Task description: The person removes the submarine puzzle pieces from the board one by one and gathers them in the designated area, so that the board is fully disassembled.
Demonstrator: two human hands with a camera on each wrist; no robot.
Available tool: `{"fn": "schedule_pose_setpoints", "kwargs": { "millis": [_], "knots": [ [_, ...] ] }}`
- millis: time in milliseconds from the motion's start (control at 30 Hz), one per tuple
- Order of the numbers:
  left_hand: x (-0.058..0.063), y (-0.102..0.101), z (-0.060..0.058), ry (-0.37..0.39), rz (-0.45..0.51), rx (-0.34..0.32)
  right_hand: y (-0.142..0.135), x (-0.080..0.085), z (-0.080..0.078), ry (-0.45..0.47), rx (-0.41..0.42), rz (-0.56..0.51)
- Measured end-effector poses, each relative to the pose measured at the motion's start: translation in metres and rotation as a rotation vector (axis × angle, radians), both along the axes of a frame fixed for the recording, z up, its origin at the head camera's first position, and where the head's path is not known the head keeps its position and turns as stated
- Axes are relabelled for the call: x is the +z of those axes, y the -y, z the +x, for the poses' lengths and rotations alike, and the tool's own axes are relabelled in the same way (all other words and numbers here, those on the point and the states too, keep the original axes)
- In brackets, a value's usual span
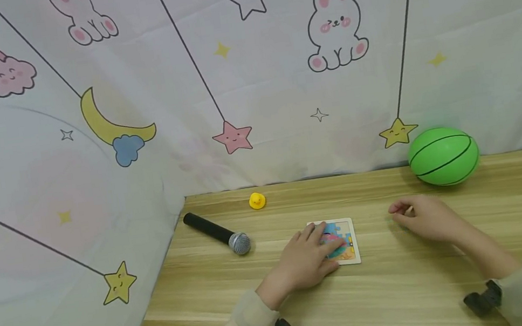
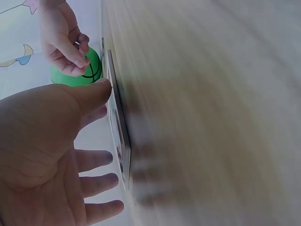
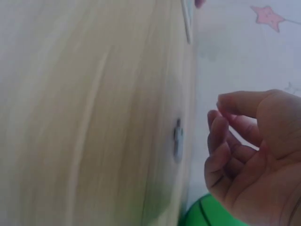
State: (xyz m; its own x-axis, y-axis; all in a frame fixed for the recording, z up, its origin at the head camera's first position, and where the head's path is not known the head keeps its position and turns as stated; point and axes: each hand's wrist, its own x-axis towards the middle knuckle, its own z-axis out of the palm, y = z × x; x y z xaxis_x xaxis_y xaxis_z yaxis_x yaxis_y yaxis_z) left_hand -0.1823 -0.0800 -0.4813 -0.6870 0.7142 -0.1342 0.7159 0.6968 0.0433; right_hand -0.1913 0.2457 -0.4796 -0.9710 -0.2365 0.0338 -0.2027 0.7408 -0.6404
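Note:
In the head view my left hand [image 1: 304, 258] lies over a small jigsaw puzzle [image 1: 355, 244] in a white frame, its fingers spread across the picture. The left wrist view shows the puzzle's edge [image 2: 123, 127] close to the tabletop, with the thumb [image 2: 101, 92] right at its rim. To the right of the puzzle, my right hand [image 1: 426, 217] hovers over the table with loosely bent fingers, thumb near the index fingertip and nothing visible between them. A small flat greyish piece [image 3: 178, 141] lies on the table near that hand in the right wrist view.
A green ball [image 1: 443, 157] sits at the table's back edge, beyond the right hand. A black microphone [image 1: 216, 232] with a silver head lies to the left, and a yellow rubber duck [image 1: 257, 201] stands behind it. A patterned cloth [image 1: 279, 73] rises behind the wooden table [image 1: 380, 300].

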Motion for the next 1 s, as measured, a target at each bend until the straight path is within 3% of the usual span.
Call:
{"fn": "schedule_pose_setpoints", "kwargs": {
  "millis": [567, 1000],
  "knots": [
    [-0.003, 0.013, 0.001, 0.013, 0.008, 0.035, 0.072, 0.001, -0.011, 0.049, 0.109, -0.071],
    [-0.004, 0.014, -0.001, 0.015, 0.012, 0.026, 0.103, -0.013, -0.024, 0.083, 0.109, 0.0]
  ]
}}
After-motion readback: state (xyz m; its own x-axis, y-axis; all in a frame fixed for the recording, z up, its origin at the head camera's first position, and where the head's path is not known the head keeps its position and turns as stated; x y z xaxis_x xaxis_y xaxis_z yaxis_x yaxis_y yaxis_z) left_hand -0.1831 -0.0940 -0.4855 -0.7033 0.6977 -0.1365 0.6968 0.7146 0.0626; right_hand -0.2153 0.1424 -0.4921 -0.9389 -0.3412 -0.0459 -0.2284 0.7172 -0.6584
